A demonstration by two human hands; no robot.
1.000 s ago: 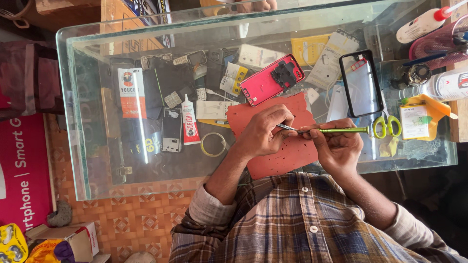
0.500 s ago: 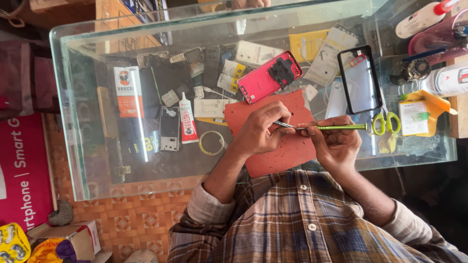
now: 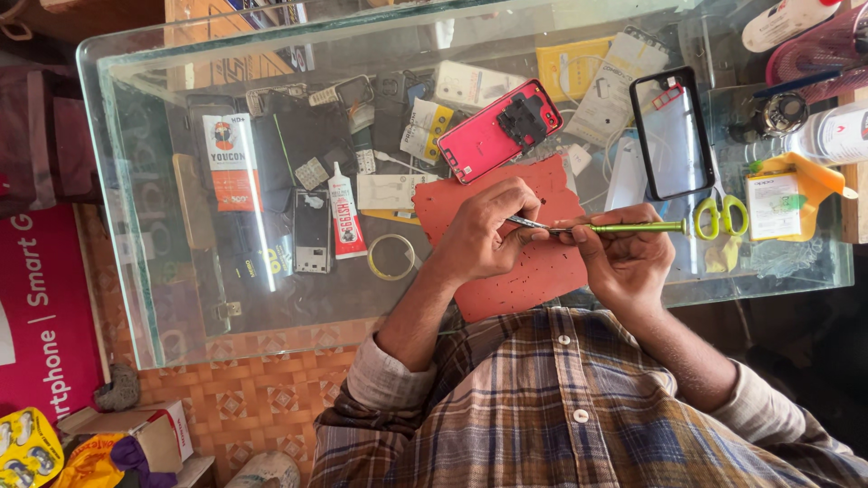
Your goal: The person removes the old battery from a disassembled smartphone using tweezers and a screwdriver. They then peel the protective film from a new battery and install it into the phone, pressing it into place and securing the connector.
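Observation:
My right hand (image 3: 628, 262) grips a green-handled screwdriver (image 3: 633, 227) that lies level, its thin metal shaft pointing left. My left hand (image 3: 484, 233) pinches something small at the shaft's tip; my fingers hide what it is. Both hands hover over a red work mat (image 3: 529, 276) on a glass counter (image 3: 181, 298). A pink phone back (image 3: 493, 136) with a black part on it lies just beyond my left hand. Beyond my right hand lies a black phone frame (image 3: 671, 136).
Yellow-green scissors (image 3: 721, 217) lie right of the screwdriver. A glue tube (image 3: 344, 217), a tape ring (image 3: 391, 258) and several phone parts and packets are seen under or on the glass to the left. Bottles (image 3: 832, 134) stand at the right edge. Tiled floor lies below.
Both hands keep their hold and stay over the red mat; only small shifts of the fingers and of the view.

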